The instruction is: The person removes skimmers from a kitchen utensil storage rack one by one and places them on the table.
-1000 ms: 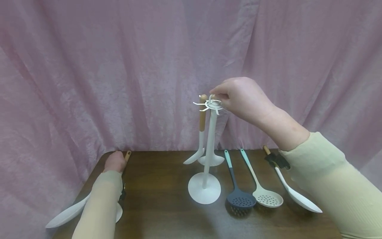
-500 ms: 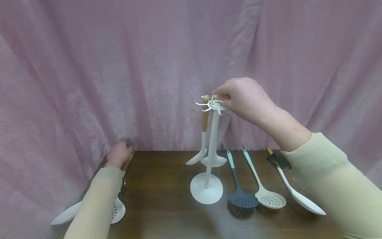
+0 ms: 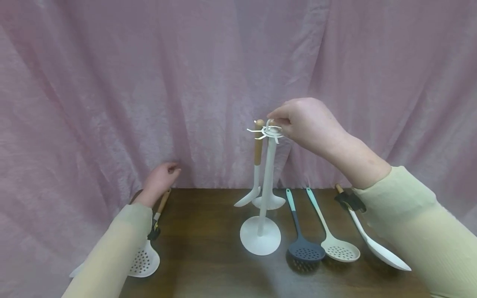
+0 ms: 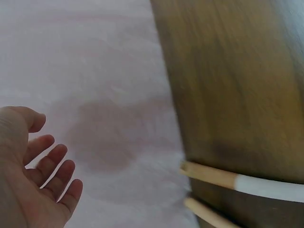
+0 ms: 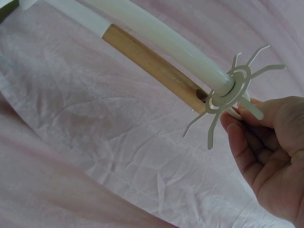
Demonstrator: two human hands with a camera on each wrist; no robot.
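Left hand (image 3: 159, 180) lifted; rack (image 3: 267, 186) stands upright.

left hand (image 3: 161, 179): raised, fingers loosely curled, holding nothing | right hand (image 3: 309, 124): raised, fingertips in pinching grip

Head view: from above and behind, faces forward and slightly down over desk (image 3: 208, 256) toward pink curtain (image 3: 149, 82); mid distance, takes in both arms and utensil stand (image 3: 265, 186)
Left wrist view: close, blurred, looks past left hand (image 4: 28, 175) at curtain and desk edge (image 4: 228, 95)
Right wrist view: very close, looks up along stand's pole to hook ring (image 5: 232, 92) at right hand (image 5: 270, 156)
Head and right wrist views share stand top; head and left wrist share desk's left rear edge
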